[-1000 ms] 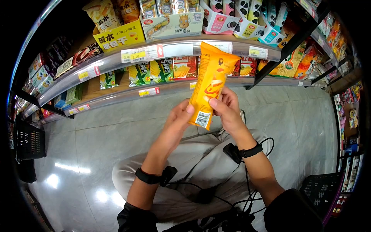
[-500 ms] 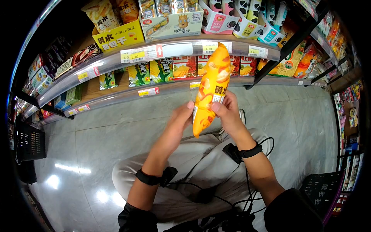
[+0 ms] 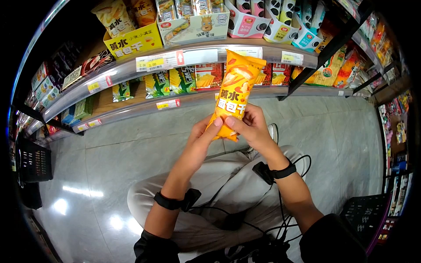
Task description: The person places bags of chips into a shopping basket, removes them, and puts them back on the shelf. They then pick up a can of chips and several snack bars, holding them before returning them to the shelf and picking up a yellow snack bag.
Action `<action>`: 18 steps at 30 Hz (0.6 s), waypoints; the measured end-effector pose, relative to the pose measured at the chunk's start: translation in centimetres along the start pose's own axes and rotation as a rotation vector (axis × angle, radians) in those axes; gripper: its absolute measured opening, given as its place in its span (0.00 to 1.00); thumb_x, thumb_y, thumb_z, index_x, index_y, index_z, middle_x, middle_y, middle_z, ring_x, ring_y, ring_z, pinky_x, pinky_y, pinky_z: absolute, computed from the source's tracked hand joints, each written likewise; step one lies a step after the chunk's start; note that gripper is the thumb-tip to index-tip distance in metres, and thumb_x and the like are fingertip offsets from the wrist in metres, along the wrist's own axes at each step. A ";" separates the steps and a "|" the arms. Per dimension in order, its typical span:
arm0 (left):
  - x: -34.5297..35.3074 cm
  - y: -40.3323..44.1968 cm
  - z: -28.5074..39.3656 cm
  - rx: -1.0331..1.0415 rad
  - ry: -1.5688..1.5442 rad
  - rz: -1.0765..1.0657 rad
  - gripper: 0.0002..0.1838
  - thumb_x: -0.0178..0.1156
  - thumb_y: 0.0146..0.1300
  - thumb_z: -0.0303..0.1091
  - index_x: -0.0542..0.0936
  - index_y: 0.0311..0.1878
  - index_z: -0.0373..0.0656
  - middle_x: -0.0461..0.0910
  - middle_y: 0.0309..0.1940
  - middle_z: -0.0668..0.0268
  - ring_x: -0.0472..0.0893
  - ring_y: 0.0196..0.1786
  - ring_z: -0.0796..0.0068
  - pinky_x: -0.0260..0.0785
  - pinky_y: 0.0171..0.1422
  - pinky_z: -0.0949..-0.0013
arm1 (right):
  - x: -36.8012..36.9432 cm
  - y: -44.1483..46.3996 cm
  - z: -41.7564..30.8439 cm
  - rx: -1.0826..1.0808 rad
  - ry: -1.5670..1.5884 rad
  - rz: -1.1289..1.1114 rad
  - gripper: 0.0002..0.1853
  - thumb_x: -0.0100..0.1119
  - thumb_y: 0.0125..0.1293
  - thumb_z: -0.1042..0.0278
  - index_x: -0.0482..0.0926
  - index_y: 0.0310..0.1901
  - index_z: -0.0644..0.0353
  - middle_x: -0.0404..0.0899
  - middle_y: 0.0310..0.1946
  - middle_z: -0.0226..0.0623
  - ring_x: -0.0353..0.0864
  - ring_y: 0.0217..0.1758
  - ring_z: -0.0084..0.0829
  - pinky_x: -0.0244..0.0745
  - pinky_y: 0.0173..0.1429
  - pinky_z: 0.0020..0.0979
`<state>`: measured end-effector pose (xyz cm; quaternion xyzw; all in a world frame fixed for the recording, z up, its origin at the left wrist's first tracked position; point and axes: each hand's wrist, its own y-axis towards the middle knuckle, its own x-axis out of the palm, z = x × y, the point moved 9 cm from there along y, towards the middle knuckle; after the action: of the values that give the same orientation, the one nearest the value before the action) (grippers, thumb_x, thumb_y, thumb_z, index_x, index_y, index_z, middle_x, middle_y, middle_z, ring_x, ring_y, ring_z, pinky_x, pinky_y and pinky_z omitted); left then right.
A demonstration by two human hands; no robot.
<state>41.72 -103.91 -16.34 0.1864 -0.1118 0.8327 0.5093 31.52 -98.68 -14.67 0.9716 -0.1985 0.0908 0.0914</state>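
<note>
An orange snack packet [image 3: 234, 90] with large black and white characters faces up, tilted slightly to the right at its top. My left hand [image 3: 202, 139] grips its lower left corner, thumb on the front. On the lower right side my right hand [image 3: 253, 127] holds it too, thumb pressed on the front and fingers behind. Both thumb tips lie close together near the packet's bottom end. The fingers behind the packet are partly hidden. Beyond the packet's top is the shelf edge with price labels [image 3: 291, 58].
A yellow box [image 3: 133, 43] of similar packets stands on the upper shelf, beside a pale box [image 3: 193, 30] and a pink box [image 3: 247, 25]. Green snack bags [image 3: 182, 79] lie on the lower shelf. Black baskets stand at left [image 3: 35, 161] and right [image 3: 365, 215].
The packet has turned over from its barcode side, through an edge-on view, to its front. My left hand's thumb has moved onto its lower front.
</note>
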 end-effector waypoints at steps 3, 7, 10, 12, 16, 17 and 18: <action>-0.2 0.0 0.1 0.017 0.033 0.020 0.29 0.50 0.78 0.53 0.77 0.61 0.34 0.82 0.50 0.64 0.79 0.53 0.78 0.70 0.60 0.71 | -0.1 -0.1 0.1 0.008 -0.029 0.001 0.16 0.69 0.67 0.64 0.81 0.50 0.65 0.84 0.32 0.29 0.76 0.24 0.12 0.68 0.24 0.18; -0.5 0.1 -0.4 0.016 0.065 0.024 0.29 0.50 0.78 0.53 0.78 0.59 0.33 0.82 0.49 0.65 0.79 0.52 0.79 0.69 0.60 0.73 | -0.3 -0.2 -0.2 -0.012 -0.038 0.026 0.14 0.70 0.67 0.64 0.84 0.47 0.66 0.81 0.24 0.25 0.72 0.20 0.10 0.64 0.22 0.18; -0.5 0.1 -0.5 0.012 0.054 0.013 0.28 0.49 0.78 0.53 0.78 0.58 0.33 0.82 0.48 0.65 0.79 0.51 0.79 0.69 0.60 0.73 | -0.6 -0.2 -0.1 -0.007 -0.068 0.042 0.13 0.69 0.67 0.65 0.85 0.46 0.66 0.80 0.23 0.23 0.70 0.19 0.09 0.62 0.22 0.18; -0.6 0.3 -1.0 0.009 0.045 0.012 0.28 0.49 0.78 0.53 0.79 0.58 0.33 0.82 0.48 0.65 0.79 0.51 0.79 0.69 0.59 0.73 | -0.8 -0.2 0.1 -0.007 -0.085 0.048 0.13 0.69 0.67 0.65 0.85 0.46 0.66 0.79 0.23 0.23 0.69 0.19 0.09 0.61 0.22 0.17; -0.5 0.3 -0.9 0.020 0.055 -0.004 0.28 0.49 0.78 0.53 0.78 0.57 0.33 0.82 0.47 0.65 0.78 0.50 0.80 0.70 0.58 0.73 | -0.9 -0.1 0.0 -0.016 -0.110 0.044 0.12 0.69 0.68 0.65 0.85 0.46 0.66 0.81 0.24 0.22 0.69 0.21 0.08 0.59 0.23 0.16; -0.4 0.3 -0.8 0.020 0.055 -0.004 0.28 0.49 0.78 0.53 0.78 0.57 0.33 0.82 0.47 0.65 0.78 0.50 0.80 0.70 0.58 0.73 | -1.0 -0.2 -0.1 -0.016 -0.110 0.044 0.12 0.69 0.68 0.65 0.85 0.46 0.66 0.81 0.24 0.22 0.69 0.21 0.08 0.59 0.23 0.16; -0.3 0.2 -0.5 0.038 0.089 -0.008 0.27 0.50 0.78 0.52 0.78 0.58 0.34 0.82 0.46 0.66 0.78 0.49 0.80 0.70 0.56 0.73 | -0.8 -0.2 0.1 0.007 -0.082 0.020 0.13 0.68 0.68 0.66 0.84 0.47 0.66 0.82 0.28 0.24 0.73 0.25 0.09 0.64 0.27 0.17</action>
<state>41.56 -104.07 -16.96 0.1593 -0.0724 0.8402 0.5134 30.85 -98.24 -14.97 0.9728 -0.2115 0.0523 0.0787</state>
